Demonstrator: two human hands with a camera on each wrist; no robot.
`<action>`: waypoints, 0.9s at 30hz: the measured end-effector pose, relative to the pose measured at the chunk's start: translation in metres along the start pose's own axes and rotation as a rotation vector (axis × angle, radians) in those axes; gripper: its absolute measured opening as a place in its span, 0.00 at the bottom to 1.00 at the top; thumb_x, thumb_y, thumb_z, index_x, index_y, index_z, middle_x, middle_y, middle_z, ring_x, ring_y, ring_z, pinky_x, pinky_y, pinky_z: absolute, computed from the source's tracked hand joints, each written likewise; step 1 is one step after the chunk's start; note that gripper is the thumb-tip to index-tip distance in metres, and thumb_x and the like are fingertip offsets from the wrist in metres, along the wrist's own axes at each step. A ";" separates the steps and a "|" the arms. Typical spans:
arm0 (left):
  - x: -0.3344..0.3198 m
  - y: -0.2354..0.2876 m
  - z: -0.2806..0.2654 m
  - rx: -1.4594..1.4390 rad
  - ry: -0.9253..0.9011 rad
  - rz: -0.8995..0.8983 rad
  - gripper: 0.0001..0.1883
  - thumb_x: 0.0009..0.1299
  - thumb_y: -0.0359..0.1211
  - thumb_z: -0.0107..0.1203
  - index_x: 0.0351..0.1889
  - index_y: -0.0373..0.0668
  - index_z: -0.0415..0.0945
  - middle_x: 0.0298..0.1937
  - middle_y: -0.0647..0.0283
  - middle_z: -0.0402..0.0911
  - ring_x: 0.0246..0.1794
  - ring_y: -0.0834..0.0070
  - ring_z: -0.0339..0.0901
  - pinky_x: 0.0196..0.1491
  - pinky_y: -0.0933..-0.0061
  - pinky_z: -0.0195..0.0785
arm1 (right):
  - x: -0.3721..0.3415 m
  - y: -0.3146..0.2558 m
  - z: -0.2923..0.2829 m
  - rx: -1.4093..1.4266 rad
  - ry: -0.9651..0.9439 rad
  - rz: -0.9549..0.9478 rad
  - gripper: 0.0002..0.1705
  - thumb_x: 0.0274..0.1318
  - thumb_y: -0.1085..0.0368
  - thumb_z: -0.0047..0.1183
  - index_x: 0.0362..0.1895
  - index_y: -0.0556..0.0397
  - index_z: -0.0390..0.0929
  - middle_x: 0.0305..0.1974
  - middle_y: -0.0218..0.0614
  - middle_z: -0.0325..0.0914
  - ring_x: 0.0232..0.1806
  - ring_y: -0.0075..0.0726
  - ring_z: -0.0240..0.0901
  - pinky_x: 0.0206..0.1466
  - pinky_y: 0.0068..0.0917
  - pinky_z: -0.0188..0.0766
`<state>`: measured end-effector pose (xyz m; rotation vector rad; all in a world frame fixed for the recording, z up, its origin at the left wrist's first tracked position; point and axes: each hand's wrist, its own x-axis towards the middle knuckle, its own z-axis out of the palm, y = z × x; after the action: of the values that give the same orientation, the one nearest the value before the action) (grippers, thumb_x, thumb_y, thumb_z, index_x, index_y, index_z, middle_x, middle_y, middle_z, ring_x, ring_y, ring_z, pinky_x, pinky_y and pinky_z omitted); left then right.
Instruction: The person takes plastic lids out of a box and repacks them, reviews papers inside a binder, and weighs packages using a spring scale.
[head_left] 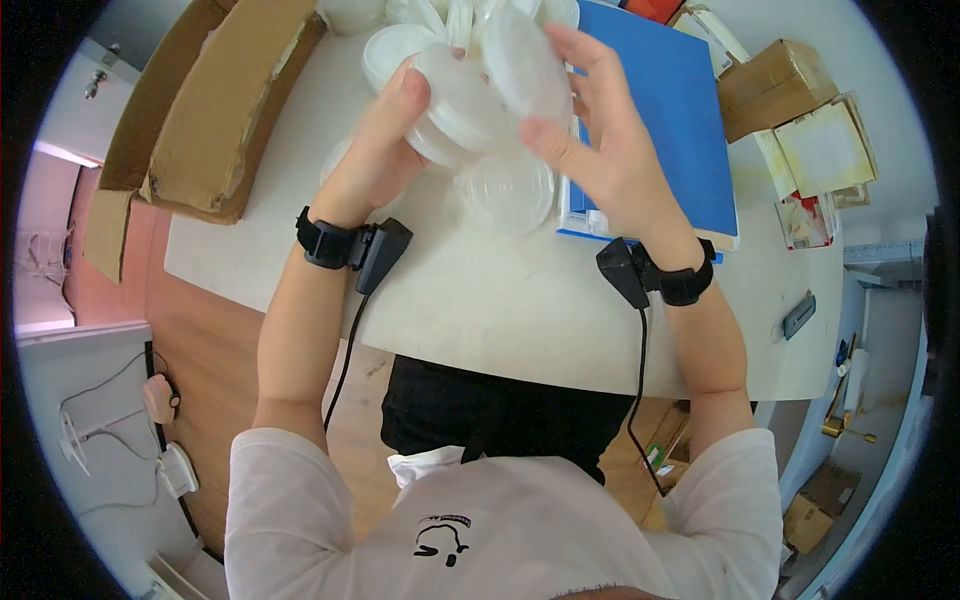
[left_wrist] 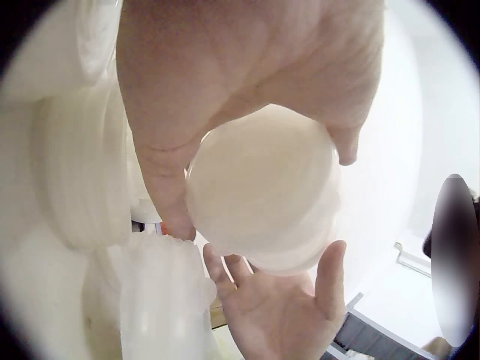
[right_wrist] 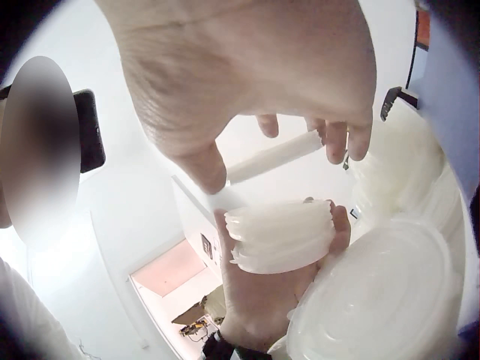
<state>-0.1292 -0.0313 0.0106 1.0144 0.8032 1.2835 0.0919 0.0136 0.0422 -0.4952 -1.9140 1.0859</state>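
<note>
Across the white table (head_left: 480, 300), seen from the head view: long cardboard box (head_left: 225, 110) off at 10 o'clock, large flat blue item (head_left: 660, 120) between 1 and 2, and straight up to 12 for the action! Holds a stack of translucent lids (head_left: 455, 105) in the left hand (head_left: 385, 135), around 11 o'clock, thumb and fingers curled round the rims, probably to stop the layers sliding apart. Over at 1 o'clock, pinches a single lid (head_left: 525, 70) in the right hand (head_left: 605, 135), thumb at one edge, fingers at the other; tilted, just beside the stack, with a gap showing in the right wrist view. Rim-only grip, likely to leave both faces free. Below, towards 12 o'clock, a round clear piece (head_left: 507, 195) on the table; beyond, a translucent heap (head_left: 395, 55), seemingly placed within easy reach.
</note>
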 end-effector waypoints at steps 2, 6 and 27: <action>-0.002 -0.004 -0.002 0.030 0.007 0.009 0.49 0.66 0.69 0.55 0.74 0.46 0.58 0.68 0.62 0.69 0.72 0.68 0.64 0.71 0.58 0.59 | -0.002 0.006 -0.002 -0.096 -0.073 -0.017 0.43 0.61 0.56 0.64 0.73 0.56 0.55 0.68 0.45 0.64 0.66 0.41 0.65 0.70 0.38 0.61; -0.001 -0.007 -0.004 0.103 -0.091 0.092 0.48 0.66 0.66 0.58 0.75 0.45 0.58 0.69 0.63 0.68 0.72 0.69 0.63 0.70 0.60 0.59 | -0.007 0.004 0.004 -0.183 -0.168 -0.061 0.43 0.60 0.58 0.65 0.74 0.53 0.57 0.67 0.41 0.64 0.67 0.41 0.63 0.73 0.41 0.56; -0.009 -0.018 0.040 0.153 0.114 0.272 0.41 0.74 0.56 0.54 0.72 0.33 0.60 0.67 0.49 0.73 0.66 0.62 0.73 0.71 0.59 0.64 | -0.012 0.017 0.005 -0.316 -0.145 -0.095 0.59 0.50 0.49 0.73 0.77 0.56 0.51 0.68 0.53 0.63 0.69 0.49 0.63 0.70 0.40 0.61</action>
<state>-0.0868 -0.0466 0.0080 1.2128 0.8820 1.5409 0.0937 0.0119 0.0212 -0.5027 -2.2290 0.7792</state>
